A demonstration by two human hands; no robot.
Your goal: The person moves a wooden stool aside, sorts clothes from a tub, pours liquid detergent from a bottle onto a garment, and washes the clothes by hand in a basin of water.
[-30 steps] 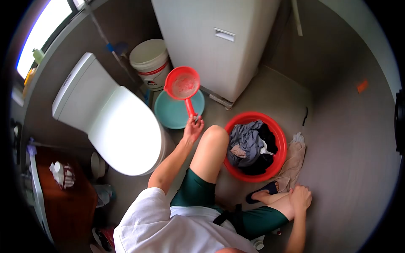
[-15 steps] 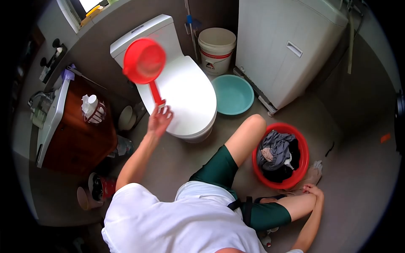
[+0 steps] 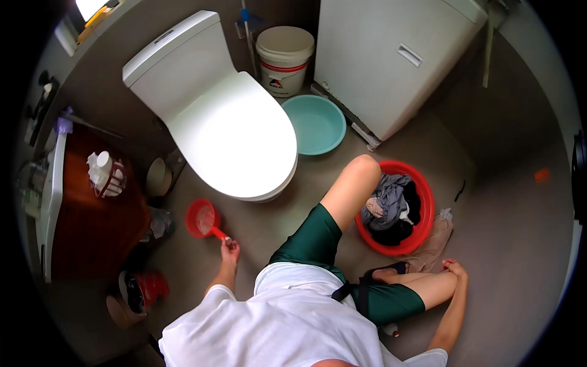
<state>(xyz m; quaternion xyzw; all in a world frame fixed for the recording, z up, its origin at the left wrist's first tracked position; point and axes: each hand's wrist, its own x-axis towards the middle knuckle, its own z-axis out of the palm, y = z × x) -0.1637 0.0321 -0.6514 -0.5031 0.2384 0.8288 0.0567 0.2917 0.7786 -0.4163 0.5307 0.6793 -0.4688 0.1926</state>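
Observation:
A red ladle (image 3: 202, 218) with a round bowl is low at the left, over the floor beside the wooden cabinet. My left hand (image 3: 229, 252) is closed on the end of its handle. Across my knee rests my right hand (image 3: 453, 266), its fingers partly curled; whether they hold anything cannot be made out. Between my legs and the wall stands a red basin (image 3: 426, 227) holding grey, black and white clothes (image 3: 391, 199). A beige cloth (image 3: 431, 246) lies beside the basin, near my sandalled foot.
A white toilet (image 3: 238, 137) stands ahead, with a teal basin (image 3: 315, 125) at its right. Behind are a lidded bucket (image 3: 284, 64) and a tall white appliance (image 3: 379, 61). The wooden cabinet (image 3: 98, 214) and a red bin (image 3: 153, 287) are on the left.
My left hand has carried the red ladle from over the teal basin, past the toilet, down to the lower left. My right hand stays at my knee. The camera view has shifted.

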